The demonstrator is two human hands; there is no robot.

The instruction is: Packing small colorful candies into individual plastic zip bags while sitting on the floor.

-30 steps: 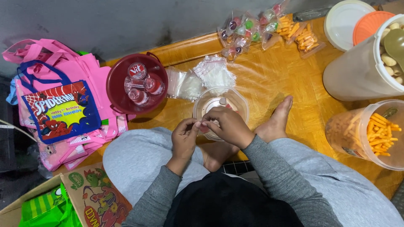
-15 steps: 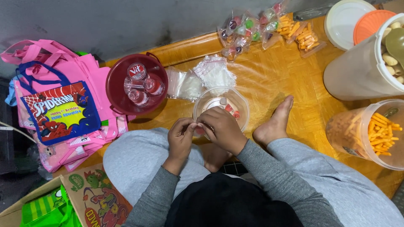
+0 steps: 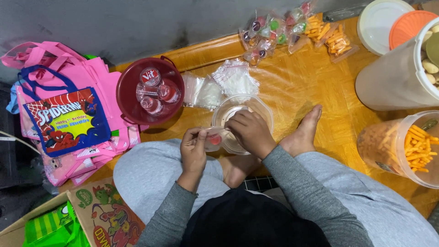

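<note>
I sit cross-legged on a wooden floor. My left hand (image 3: pixel 194 148) pinches the edge of a small clear plastic bag (image 3: pixel 213 139) that has a red sweet inside. My right hand (image 3: pixel 249 131) is closed on the bag's other side, over the rim of a clear round container (image 3: pixel 238 106) that stands in front of my knees. My bare foot (image 3: pixel 304 132) rests to the right of the container.
A dark red bowl (image 3: pixel 130 98) with small water cups sits at left beside pink printed tote bags (image 3: pixel 64 119). Empty clear bags (image 3: pixel 219 84) and filled sweet packets (image 3: pixel 283 29) lie beyond. Tubs of orange snack sticks (image 3: pixel 402 146) and biscuits (image 3: pixel 402 77) stand right.
Both hands have stayed over the clear container, shifting slightly toward me; the small bag with the red sweet now shows between them.
</note>
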